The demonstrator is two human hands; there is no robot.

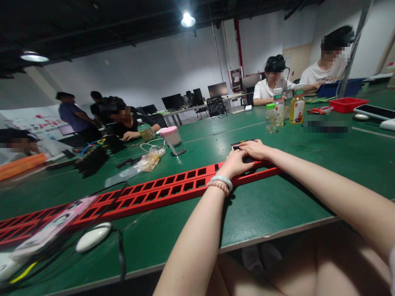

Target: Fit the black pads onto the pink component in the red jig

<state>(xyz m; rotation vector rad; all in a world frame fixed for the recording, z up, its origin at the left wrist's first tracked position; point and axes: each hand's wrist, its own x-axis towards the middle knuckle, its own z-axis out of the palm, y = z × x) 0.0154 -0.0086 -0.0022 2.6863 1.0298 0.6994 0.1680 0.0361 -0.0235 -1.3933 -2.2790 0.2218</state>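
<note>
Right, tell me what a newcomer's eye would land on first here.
First the long red slotted rail, lying slantwise across the green table. At its far end the left hand and right hand meet over a small dark object. Beyond them, right of centre, three drink bottles stand together.

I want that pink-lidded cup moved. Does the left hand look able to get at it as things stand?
Probably yes: the left hand rests on the red rack, and only bare green table lies between it and the pink-lidded cup.
</note>
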